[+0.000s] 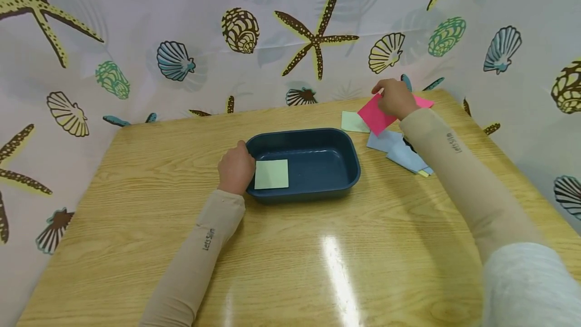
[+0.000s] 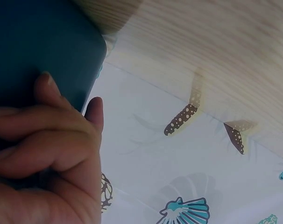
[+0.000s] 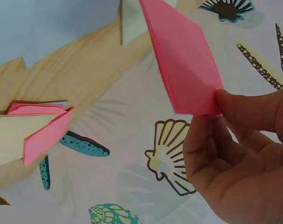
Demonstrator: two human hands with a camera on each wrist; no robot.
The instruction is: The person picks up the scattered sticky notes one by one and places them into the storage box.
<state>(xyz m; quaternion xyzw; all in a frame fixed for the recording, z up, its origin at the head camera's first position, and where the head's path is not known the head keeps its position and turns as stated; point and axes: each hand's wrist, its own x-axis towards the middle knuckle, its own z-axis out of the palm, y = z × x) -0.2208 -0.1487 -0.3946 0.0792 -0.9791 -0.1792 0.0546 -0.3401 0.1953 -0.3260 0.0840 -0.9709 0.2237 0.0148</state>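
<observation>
So my left hand (image 1: 237,168) grips the blue tub (image 1: 317,168) mid-frame, and my right hand (image 1: 395,97) pinches some pink paper (image 1: 375,116) toward the upper right.

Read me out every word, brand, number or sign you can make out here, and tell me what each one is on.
"Lets Slim": on the left sleeve.
"Lets Slim": on the right sleeve.
Any apostrophe is too small to tell.
No text shows on the pink paper or the blue tray.
</observation>
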